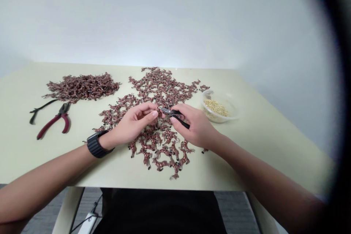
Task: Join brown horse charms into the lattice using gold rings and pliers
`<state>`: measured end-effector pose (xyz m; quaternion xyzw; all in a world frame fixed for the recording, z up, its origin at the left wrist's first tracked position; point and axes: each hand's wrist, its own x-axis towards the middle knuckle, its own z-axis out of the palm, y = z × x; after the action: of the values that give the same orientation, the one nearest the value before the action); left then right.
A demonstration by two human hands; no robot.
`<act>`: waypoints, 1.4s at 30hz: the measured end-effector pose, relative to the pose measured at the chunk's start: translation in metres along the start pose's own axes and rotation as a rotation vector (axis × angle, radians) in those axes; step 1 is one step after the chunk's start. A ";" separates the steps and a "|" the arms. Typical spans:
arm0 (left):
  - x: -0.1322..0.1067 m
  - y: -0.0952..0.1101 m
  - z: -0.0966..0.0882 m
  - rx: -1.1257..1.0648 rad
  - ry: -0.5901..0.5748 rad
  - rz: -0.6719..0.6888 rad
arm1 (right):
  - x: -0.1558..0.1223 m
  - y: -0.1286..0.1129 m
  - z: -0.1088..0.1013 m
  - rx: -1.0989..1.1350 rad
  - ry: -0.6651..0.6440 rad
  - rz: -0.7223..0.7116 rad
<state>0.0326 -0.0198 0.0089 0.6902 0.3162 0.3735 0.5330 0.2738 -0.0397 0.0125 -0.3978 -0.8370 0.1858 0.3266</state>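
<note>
Small pliers (172, 112), black handles, metal tips, gripped in right hand (196, 128), left hand (135, 122) pinched at tips.

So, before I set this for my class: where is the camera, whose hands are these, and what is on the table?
There is no machine here: one camera on a person's head looks down at their own bare hands. The right hand holds small black pliers; the left hand, a dark watch on its wrist, pinches at the plier tips, though anything it grips is too small to tell. On the pale table lie little brown figures spread under the hands, a heap of them far left, red-handled pliers and a black tool near it, and a clear bowl of golden bits on the right.
</note>
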 end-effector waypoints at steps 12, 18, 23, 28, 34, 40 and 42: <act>-0.006 -0.010 0.000 0.455 0.165 0.179 | -0.002 -0.007 0.001 0.212 -0.137 0.249; -0.006 -0.008 -0.004 0.753 0.203 0.345 | 0.002 -0.006 -0.002 0.427 -0.221 0.343; 0.000 -0.007 -0.006 0.664 0.224 0.269 | 0.001 -0.003 0.003 0.286 -0.090 0.288; 0.004 -0.013 -0.010 0.390 0.125 0.004 | -0.001 0.007 0.008 -0.039 0.084 0.145; 0.004 -0.016 -0.011 0.315 0.158 -0.042 | -0.002 0.014 0.008 -0.127 0.067 0.042; 0.002 -0.007 -0.009 0.323 0.163 -0.102 | -0.002 0.015 0.005 -0.197 0.024 -0.011; 0.001 -0.006 -0.008 0.349 0.174 -0.099 | -0.003 0.017 0.005 -0.241 0.010 -0.018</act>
<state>0.0260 -0.0134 0.0044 0.7209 0.4546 0.3445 0.3937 0.2806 -0.0317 -0.0018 -0.4278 -0.8551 0.0789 0.2822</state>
